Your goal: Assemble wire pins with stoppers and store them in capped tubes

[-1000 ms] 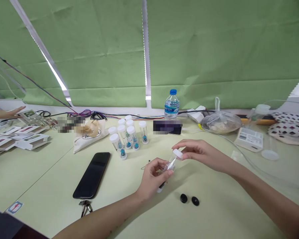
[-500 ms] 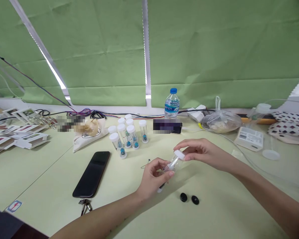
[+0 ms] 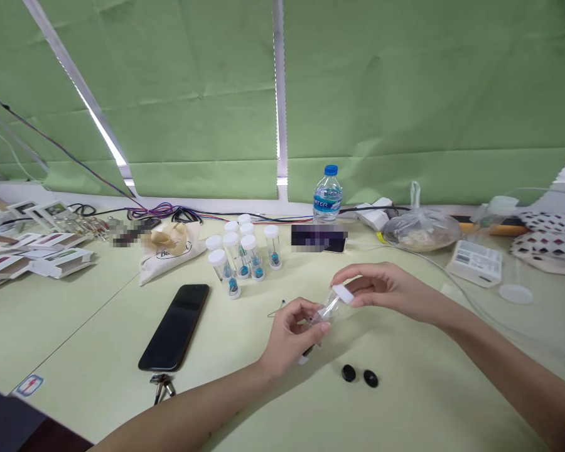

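Note:
A clear plastic tube point(image 3: 330, 309) is tilted between my hands over the table, its white cap point(image 3: 343, 294) pointing up and right. My left hand point(image 3: 297, 333) is closed around the tube's lower part. The fingers and thumb of my right hand point(image 3: 376, 285) grip the white cap. Dark and white contents show low in the tube, but my left fingers partly cover them. Two small black round pieces point(image 3: 360, 375) lie on the table below my hands. A thin pin-like piece point(image 3: 277, 309) rests just left of my left hand.
Several capped tubes point(image 3: 251, 254) with blue pieces inside stand behind my left hand. A black phone point(image 3: 175, 326) with a strap lies at left. Farther back are a cloth bag point(image 3: 169, 254), a water bottle point(image 3: 328, 196), a plastic bag point(image 3: 421, 230) and a white box point(image 3: 476, 262).
Almost nothing differs. The whole view has shifted slightly, and both hands keep the same hold on the tube and its cap.

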The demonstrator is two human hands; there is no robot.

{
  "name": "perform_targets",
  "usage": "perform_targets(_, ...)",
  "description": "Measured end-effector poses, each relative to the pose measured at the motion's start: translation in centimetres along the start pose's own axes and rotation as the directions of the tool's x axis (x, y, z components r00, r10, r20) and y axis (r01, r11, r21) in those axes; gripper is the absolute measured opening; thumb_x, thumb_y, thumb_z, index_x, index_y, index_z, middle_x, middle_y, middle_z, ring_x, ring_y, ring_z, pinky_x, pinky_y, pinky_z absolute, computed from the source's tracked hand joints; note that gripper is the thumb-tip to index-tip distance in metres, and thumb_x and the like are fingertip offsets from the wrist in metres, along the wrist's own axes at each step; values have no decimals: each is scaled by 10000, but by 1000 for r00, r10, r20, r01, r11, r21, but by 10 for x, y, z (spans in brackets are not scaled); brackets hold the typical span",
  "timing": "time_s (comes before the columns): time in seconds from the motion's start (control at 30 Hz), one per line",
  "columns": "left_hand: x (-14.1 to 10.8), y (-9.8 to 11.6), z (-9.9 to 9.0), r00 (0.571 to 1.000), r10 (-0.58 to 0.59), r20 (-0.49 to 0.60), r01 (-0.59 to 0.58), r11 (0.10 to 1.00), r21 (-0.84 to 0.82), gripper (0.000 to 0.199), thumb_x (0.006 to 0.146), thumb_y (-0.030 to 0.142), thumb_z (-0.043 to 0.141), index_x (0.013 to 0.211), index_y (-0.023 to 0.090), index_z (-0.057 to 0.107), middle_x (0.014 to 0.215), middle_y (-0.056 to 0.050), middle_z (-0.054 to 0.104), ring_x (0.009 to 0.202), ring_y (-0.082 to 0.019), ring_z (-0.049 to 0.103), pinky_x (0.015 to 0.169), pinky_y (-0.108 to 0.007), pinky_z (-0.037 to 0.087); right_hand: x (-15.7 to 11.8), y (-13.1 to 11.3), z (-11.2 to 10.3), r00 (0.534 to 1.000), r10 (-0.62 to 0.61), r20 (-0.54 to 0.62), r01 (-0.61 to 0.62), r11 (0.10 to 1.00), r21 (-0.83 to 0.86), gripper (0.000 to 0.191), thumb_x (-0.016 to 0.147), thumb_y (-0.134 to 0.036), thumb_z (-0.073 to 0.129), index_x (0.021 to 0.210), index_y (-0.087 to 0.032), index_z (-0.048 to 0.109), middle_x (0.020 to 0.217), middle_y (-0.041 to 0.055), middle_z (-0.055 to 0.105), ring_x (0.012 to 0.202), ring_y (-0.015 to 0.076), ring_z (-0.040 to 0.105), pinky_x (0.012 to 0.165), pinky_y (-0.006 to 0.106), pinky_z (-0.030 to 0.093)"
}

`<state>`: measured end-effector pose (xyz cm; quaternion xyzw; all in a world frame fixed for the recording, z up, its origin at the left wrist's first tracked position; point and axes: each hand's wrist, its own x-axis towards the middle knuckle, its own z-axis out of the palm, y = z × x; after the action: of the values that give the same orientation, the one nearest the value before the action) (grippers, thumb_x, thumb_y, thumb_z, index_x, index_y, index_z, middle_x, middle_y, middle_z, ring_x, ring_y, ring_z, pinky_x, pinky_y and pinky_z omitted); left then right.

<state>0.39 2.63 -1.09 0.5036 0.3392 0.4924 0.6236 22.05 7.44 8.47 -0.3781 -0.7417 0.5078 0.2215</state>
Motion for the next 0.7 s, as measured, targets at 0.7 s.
perform_targets(0.7,-2,3,-2,999,53,-6,-51,987,154,265,715,334,756,873,149,651,777,-37,598,692,-125,527,619,-247,421,1,3,4,1000,15,-10,-15,998,-65,340,800,-425,665,1077,-228,655,1084,58,668,864,215,662,788,359,515)
